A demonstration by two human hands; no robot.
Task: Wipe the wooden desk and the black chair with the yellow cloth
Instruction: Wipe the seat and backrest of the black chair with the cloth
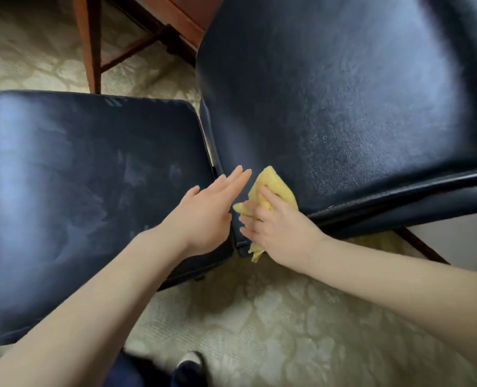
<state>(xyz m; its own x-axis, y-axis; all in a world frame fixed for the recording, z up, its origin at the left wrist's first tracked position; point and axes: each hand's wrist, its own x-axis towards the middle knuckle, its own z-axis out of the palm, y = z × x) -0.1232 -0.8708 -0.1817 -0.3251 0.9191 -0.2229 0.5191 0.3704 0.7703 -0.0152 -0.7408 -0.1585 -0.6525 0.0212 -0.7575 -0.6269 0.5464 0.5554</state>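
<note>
The black chair fills the view from above: its padded seat (pixel 72 196) lies on the left and its backrest (pixel 329 107) rises on the right. My right hand (pixel 276 230) presses the crumpled yellow cloth (pixel 273 188) against the lower corner of the backrest, near the gap between seat and back. My left hand (pixel 206 210) lies flat with fingers straight on the seat's right edge, just left of the cloth. Only the legs and lower rail of the wooden desk (pixel 94 46) show at the top left.
A pale patterned carpet (pixel 273 325) covers the floor around the chair. A dark chair leg (pixel 424 247) slants out at the right. My shoe (pixel 189 364) shows at the bottom edge.
</note>
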